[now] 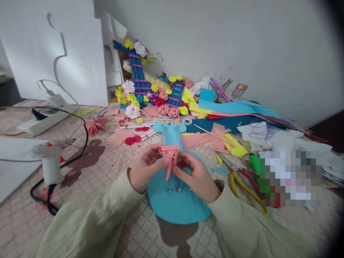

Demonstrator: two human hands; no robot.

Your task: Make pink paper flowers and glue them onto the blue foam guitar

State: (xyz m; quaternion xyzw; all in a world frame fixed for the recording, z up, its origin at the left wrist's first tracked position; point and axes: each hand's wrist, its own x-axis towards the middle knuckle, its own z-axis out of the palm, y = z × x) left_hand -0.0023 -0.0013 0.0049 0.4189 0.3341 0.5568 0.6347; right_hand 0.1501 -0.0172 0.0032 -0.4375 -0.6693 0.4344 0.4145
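A pleated pink paper piece [170,157], folded into a narrow fan, is pinched between both my hands above a light blue foam cut-out [176,204] that lies flat on the tiled floor mat. My left hand [145,170] grips the fan's left side with curled fingers. My right hand [197,177] holds its right side and lower tip, fingers closed around it. Both sleeves are pale green.
A white glue gun [51,161] with a black cord stands at the left, near a power strip [45,120]. Paper flowers [158,98], blue ladders, skewers and coloured sheets [231,107] pile against the wall. Pliers [242,179] and scissors lie at the right.
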